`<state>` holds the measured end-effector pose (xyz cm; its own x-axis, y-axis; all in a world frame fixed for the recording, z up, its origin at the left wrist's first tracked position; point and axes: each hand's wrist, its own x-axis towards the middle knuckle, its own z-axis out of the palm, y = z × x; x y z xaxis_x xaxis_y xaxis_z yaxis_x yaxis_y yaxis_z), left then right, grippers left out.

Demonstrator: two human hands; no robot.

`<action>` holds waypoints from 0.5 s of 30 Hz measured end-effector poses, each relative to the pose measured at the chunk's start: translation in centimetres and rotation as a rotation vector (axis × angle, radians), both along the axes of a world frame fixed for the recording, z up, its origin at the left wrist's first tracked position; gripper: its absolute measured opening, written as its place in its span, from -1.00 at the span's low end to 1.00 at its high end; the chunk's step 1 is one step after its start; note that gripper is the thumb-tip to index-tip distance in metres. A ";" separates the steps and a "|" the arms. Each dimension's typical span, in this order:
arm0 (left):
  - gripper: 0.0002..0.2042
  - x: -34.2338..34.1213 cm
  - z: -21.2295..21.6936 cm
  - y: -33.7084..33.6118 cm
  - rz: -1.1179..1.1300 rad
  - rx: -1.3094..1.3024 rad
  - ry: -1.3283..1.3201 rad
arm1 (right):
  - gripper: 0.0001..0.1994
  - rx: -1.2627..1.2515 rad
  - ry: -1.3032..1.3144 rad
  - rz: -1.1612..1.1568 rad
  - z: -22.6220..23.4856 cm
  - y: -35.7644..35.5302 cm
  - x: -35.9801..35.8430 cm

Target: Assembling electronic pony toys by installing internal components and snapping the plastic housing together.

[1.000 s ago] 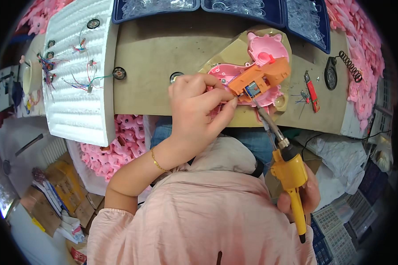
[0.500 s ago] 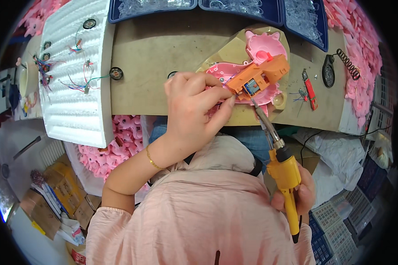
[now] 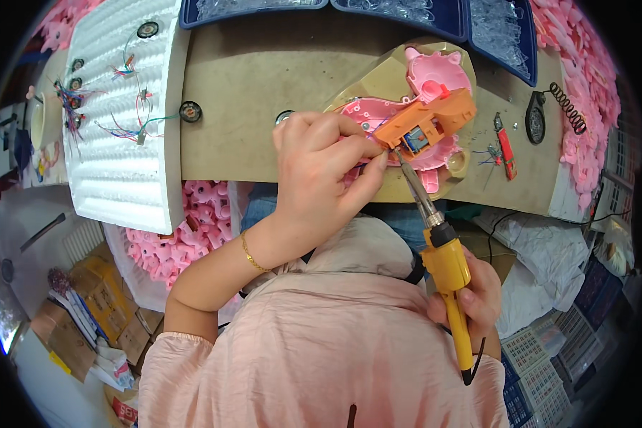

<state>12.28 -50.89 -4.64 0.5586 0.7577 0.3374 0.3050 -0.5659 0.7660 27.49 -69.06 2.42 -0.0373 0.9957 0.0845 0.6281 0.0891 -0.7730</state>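
My right hand [image 3: 473,296] is wrapped round a yellow soldering iron [image 3: 446,265] at the lower right. Its metal tip reaches up to the lower edge of an orange plastic housing [image 3: 435,118], close beside my left fingertips. In the housing sits a small blue component [image 3: 415,139]. My left hand [image 3: 321,167] is pinched at the housing's left end; whatever lies between thumb and forefinger is too small to make out. Under the housing is a pink animal-shaped toy shell [image 3: 435,71], resting in a tan holder [image 3: 464,60]. Part of the shell is hidden by my left hand.
White foam [image 3: 125,107] at left carries small speakers with wires. Blue trays [image 3: 257,13] of clear parts line the back. Red-handled cutters [image 3: 505,146] and a black coiled cord [image 3: 567,107] lie at right. Pink parts [image 3: 585,107] are heaped at far right, more in a bin [image 3: 185,235].
The soldering iron and my right hand have moved up and slightly left, bringing the tip closer to my left fingertips. My left hand keeps its pinch at the housing. The whole view shifted slightly.
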 end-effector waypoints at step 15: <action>-0.96 0.0 0.0 0.0 -0.008 -0.012 0.005 | -0.48 -0.133 0.055 -0.104 -0.2 -0.1 -0.2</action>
